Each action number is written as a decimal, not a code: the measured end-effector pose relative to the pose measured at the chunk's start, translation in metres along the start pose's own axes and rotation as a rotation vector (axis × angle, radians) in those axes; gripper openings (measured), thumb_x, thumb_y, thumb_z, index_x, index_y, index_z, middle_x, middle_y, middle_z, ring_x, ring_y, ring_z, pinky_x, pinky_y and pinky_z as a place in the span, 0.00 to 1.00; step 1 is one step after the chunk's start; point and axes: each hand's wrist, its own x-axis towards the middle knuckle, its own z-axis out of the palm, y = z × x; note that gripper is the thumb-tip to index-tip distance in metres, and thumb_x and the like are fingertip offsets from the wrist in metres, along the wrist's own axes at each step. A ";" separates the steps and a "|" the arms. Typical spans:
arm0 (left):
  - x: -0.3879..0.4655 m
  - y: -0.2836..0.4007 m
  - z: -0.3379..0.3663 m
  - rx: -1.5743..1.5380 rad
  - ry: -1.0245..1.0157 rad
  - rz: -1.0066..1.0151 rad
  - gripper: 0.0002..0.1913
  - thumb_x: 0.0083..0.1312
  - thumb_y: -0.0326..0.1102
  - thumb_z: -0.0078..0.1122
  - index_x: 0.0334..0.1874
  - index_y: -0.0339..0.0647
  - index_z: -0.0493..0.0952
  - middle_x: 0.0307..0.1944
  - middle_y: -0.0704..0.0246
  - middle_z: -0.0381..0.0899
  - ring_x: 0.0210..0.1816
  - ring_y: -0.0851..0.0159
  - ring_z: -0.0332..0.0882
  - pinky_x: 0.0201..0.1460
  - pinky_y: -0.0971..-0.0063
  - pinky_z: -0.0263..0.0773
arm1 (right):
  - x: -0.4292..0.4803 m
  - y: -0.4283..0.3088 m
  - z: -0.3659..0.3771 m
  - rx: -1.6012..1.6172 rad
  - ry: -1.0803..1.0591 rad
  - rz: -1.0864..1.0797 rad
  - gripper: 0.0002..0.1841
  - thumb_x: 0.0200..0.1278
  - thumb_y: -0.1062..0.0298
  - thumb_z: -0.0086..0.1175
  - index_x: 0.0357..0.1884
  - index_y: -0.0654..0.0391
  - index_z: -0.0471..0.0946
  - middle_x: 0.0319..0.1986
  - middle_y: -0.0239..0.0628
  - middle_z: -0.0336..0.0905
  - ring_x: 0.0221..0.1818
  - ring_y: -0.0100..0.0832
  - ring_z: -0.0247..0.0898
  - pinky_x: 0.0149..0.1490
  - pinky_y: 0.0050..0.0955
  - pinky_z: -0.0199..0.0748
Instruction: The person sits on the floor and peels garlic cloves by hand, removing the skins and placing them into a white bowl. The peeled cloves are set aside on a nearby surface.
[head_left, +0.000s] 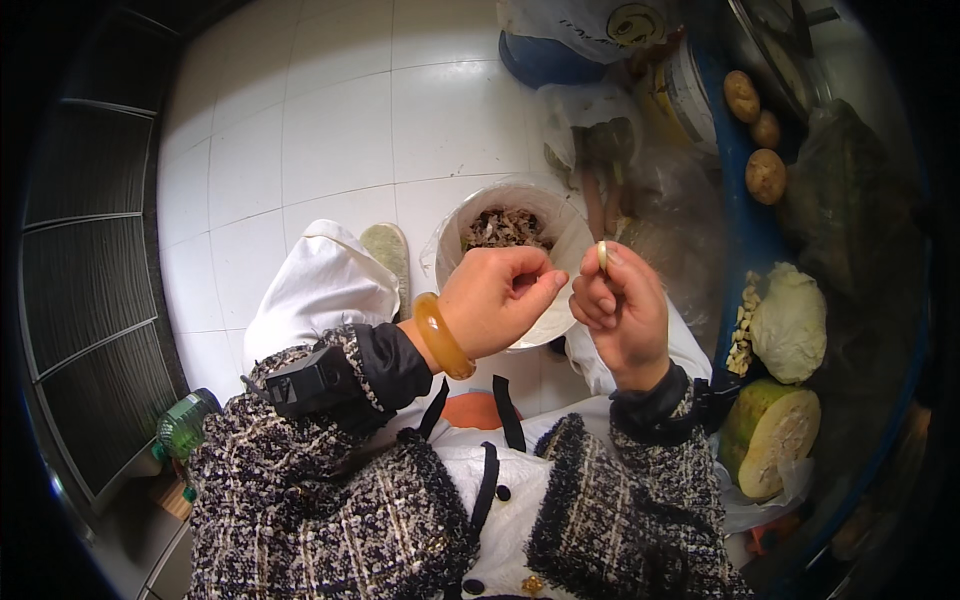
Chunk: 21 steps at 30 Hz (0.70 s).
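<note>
My right hand (626, 307) pinches a pale peeled garlic clove (602, 256) upright between thumb and forefinger. Just to its left, my left hand (502, 300), with an amber-coloured bangle at the wrist, has its thumb and forefinger brought together; whether something small lies between them cannot be seen. Both hands are above a bin lined with a clear plastic bag (455, 225). Dark and papery peelings (510, 227) lie inside it. Several peeled garlic cloves (742, 326) form a row on the blue-edged surface at the right.
Beside the cloves lie a cabbage (790, 322), a cut squash (780, 442) and several potatoes (766, 176). Plastic bags of vegetables (592, 142) and a blue container (551, 60) stand beyond the bin. Dark cabinets (90, 262) and a green bottle (185, 424) are at the left.
</note>
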 end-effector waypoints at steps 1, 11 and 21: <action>0.000 0.000 0.001 -0.054 0.016 0.009 0.09 0.69 0.32 0.55 0.41 0.32 0.78 0.25 0.76 0.75 0.27 0.81 0.66 0.29 0.86 0.64 | 0.000 0.000 0.000 -0.005 -0.005 0.006 0.14 0.73 0.65 0.39 0.36 0.64 0.74 0.15 0.24 0.58 0.16 0.16 0.47 0.23 0.17 0.48; -0.002 0.003 0.001 -0.360 0.037 0.106 0.14 0.68 0.29 0.57 0.53 0.29 0.77 0.39 0.66 0.83 0.42 0.75 0.78 0.47 0.82 0.73 | 0.000 0.009 0.003 -0.184 -0.025 0.052 0.14 0.74 0.61 0.46 0.37 0.61 0.75 0.17 0.18 0.58 0.18 0.12 0.48 0.23 0.14 0.44; 0.000 0.006 0.001 -0.362 0.114 0.117 0.11 0.67 0.35 0.60 0.40 0.31 0.79 0.25 0.77 0.75 0.29 0.81 0.67 0.32 0.85 0.65 | -0.002 0.012 0.010 -0.715 0.135 -0.386 0.09 0.67 0.71 0.56 0.46 0.63 0.78 0.32 0.27 0.77 0.33 0.15 0.70 0.39 0.13 0.68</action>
